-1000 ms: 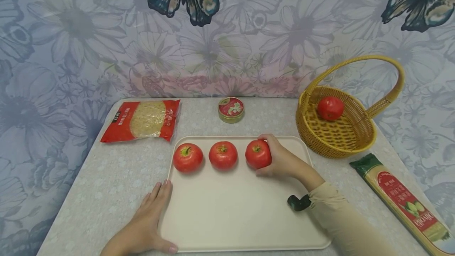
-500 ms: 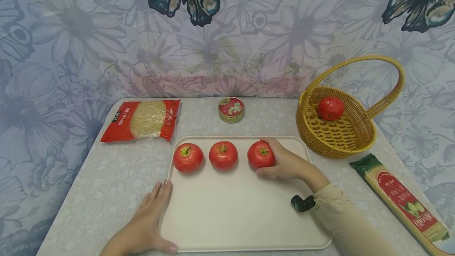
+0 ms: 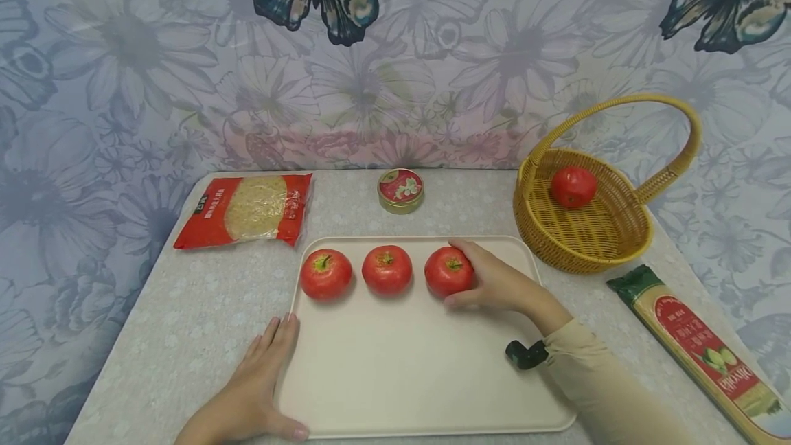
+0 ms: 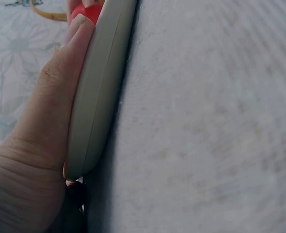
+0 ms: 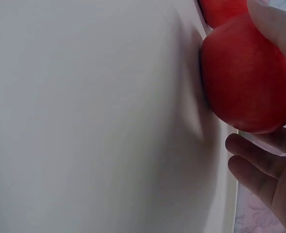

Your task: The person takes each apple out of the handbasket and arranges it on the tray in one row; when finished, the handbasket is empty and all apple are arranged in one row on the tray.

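Likely placing, our right hand [image 3: 498,283] grips a tomato [image 3: 446,273] by the tray's [image 3: 402,362] far edge; our left hand [image 3: 255,382], straight-fingered, touches its left; gentle release should follow.

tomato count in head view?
4: left tomato and middle tomato on the tray, right tomato beside them in the right hand's grip, fourth tomato in the basket.

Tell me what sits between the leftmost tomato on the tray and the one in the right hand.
One more tomato, resting on the tray with a bare gap on either side; the head view shows it.
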A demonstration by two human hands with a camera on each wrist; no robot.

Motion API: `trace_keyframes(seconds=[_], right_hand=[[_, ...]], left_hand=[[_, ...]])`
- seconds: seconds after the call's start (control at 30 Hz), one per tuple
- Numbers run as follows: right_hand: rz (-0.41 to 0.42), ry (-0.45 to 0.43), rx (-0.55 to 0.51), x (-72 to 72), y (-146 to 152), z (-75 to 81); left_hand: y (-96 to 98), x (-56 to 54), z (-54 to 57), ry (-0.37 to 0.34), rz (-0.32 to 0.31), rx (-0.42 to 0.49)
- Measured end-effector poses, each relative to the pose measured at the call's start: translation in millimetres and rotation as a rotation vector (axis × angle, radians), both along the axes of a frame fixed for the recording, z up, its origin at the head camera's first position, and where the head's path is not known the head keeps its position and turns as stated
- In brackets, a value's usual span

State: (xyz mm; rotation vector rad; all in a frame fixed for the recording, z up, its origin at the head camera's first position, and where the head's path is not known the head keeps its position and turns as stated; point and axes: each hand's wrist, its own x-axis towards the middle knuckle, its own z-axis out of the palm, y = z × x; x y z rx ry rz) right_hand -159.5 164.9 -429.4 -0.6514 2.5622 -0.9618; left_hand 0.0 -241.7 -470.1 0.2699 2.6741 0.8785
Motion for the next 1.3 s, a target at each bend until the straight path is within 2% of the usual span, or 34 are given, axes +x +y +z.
trace_keyframes(seconds=[0.17, 0.37, 0.43, 0.6, 0.73, 0.83, 1.1, 1.3], right_hand=[[0.013, 0.042, 0.025, 0.9, 8.4, 11.9], [-0.030, 0.091, 0.059, 5.9, 25.9, 43.1], [-0.049, 0.096, 0.065, 6.3, 33.5, 54.3], [-0.071, 0.130, 0.110, 0.9, 59.0, 78.4], [-0.088, 0.186, 0.164, -11.6, 83.6, 92.8], [-0.116, 0.197, 0.190, -25.3, 103.7, 98.7], [-0.210, 0.106, 0.232, -68.9, 148.8, 97.2], [-0.257, 0.053, 0.306, -102.0, 166.4, 94.3]], left_hand=[[-0.1, 1.0, -1.6, -0.002, 0.006, -0.013], [0.0, 1.3, -2.7, 0.010, 0.001, -0.018], [0.2, 0.8, -2.2, -0.003, 0.003, -0.020], [1.0, -2.8, -0.1, -0.085, 0.027, -0.005], [1.7, -5.7, 0.6, -0.136, 0.048, 0.007], [1.6, -5.4, 0.1, -0.136, 0.049, 0.011], [-0.7, 0.9, -1.7, -0.010, 0.008, -0.022], [-0.5, 1.6, -2.2, 0.013, 0.004, -0.016]])
